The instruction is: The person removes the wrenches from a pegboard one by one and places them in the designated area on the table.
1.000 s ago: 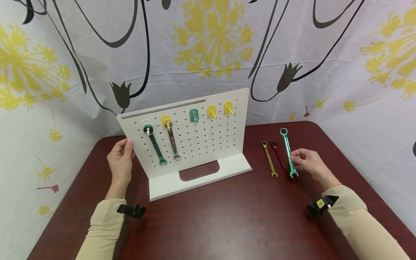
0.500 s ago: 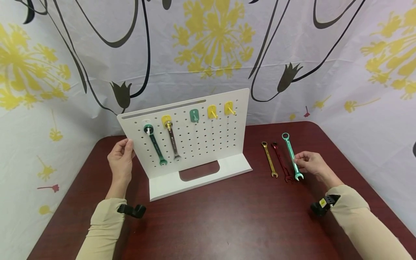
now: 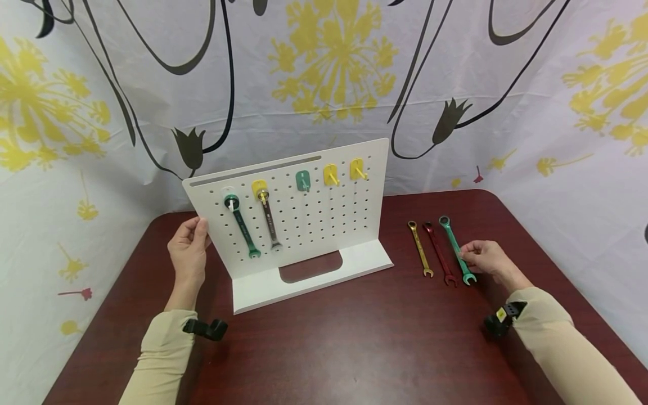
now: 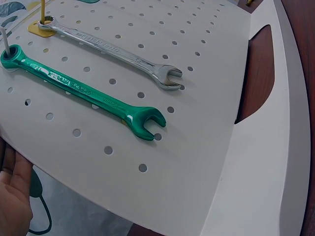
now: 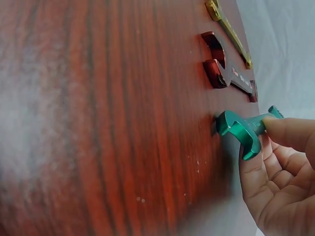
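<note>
My right hand point(image 3: 487, 260) pinches a light green combination wrench point(image 3: 457, 250) between thumb and fingers, at the right end of a row on the table. In the right wrist view the open end of this green wrench point(image 5: 237, 132) shows tilted, close over the wood. Left of it lie a red wrench point(image 3: 440, 253) and a gold wrench point(image 3: 420, 249). My left hand point(image 3: 188, 247) grips the left edge of a white pegboard stand point(image 3: 324, 219). On its two left hooks hang a dark green wrench point(image 4: 74, 86) and a silver wrench point(image 4: 110, 49).
Three more hooks stick out of the board: a green hook point(image 3: 302, 180), a yellow hook point(image 3: 331, 175) and another yellow hook point(image 3: 357, 169) at the right. The dark red table point(image 3: 354, 343) runs back to a flower-patterned cloth point(image 3: 324, 67) behind the board.
My right hand has shifted slightly right and toward me, bringing the light green wrench away from the red one and lower, roughly alongside it. The left hand and board have not moved.
</note>
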### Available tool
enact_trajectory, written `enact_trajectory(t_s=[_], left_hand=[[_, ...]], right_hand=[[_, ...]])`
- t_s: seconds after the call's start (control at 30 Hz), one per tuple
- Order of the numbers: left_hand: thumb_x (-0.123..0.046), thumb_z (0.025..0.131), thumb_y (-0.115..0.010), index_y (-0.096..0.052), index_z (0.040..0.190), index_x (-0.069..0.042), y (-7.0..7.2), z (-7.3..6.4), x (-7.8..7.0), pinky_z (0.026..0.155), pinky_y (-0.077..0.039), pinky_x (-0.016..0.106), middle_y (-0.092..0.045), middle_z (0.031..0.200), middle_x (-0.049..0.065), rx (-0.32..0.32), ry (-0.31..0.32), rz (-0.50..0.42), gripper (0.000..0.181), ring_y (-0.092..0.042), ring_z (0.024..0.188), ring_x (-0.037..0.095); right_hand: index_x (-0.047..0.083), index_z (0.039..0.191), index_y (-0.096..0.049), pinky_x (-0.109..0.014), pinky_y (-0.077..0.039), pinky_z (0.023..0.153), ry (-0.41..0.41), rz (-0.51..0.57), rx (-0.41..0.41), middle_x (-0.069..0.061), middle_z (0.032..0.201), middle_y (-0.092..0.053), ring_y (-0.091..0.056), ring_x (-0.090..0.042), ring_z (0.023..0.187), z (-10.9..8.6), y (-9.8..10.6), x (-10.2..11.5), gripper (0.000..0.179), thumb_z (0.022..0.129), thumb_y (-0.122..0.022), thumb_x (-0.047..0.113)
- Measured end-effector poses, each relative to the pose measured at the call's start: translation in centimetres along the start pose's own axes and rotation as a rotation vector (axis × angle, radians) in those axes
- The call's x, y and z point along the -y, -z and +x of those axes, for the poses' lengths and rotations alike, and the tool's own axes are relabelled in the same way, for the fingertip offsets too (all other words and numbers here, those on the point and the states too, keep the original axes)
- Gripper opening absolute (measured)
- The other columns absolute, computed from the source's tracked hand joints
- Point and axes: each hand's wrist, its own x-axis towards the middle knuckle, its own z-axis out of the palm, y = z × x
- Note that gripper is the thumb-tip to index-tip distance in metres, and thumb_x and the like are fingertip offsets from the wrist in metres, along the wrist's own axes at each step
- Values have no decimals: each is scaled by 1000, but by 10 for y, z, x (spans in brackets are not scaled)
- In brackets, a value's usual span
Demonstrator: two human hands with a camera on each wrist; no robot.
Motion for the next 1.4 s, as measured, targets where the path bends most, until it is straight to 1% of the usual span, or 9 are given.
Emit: enact_trajectory(t_s=[0.27,0.47,0.6,0.8,0.93,1.07,1.23,1.4], left_hand=[[-16,88,-66,-67,92,-14,0,0,0,72,-53,13,-68,84,-7,8,11,-8,4,-65,78,2],[-15,88,-66,-67,92,-15,0,0,0,72,-53,13,-67,83,-8,0,10,-3,4,-64,77,2],[-16,88,-66,-68,93,-14,0,0,0,71,-53,12,-66,82,-8,1,4,3,5,-63,74,2],[-17,88,-66,-68,90,-17,-1,0,0,67,-53,12,-66,80,-7,-11,3,4,3,-61,70,1],[-17,88,-66,-67,89,-17,0,-1,1,66,-53,12,-66,80,-6,-15,2,1,2,-61,70,1],[-17,87,-67,-68,89,-17,0,-1,1,67,-53,12,-66,81,-3,-20,-1,-2,3,-62,71,1],[-17,87,-66,-68,89,-19,0,-1,1,67,-53,12,-65,79,-6,-21,-2,8,3,-61,69,-1],[-16,88,-66,-67,90,-17,0,-1,2,68,-53,12,-67,82,-9,-7,-13,-7,3,-64,74,0]], right_hand=[[-13,101,-55,-24,-54,60,-54,-2,13,5,72,-60,-57,-5,66,3,-2,0,22,96,-51,8],[-13,99,-56,-24,-54,59,-58,-8,5,6,70,-60,-57,-6,64,5,-3,3,19,94,-50,4],[-14,99,-56,-24,-54,58,-58,-24,-4,6,70,-60,-58,-6,63,4,-3,4,20,94,-52,5],[-13,98,-58,-25,-55,58,-46,-75,-35,4,70,-61,-59,-8,63,2,-5,5,21,94,-55,8],[-10,95,-59,-25,-55,56,-57,-101,-65,4,68,-62,-58,-8,62,2,-6,5,21,93,-58,11],[-7,89,-61,-26,-54,54,-65,-111,-78,5,66,-63,-58,-8,61,3,-6,4,19,91,-60,12],[-5,84,-62,-26,-55,53,-68,-131,-95,5,65,-63,-58,-8,60,3,-6,2,16,89,-62,11],[-6,86,-61,-26,-54,54,-65,-146,-115,0,67,-61,-57,-10,60,0,-8,5,17,90,-60,10]])
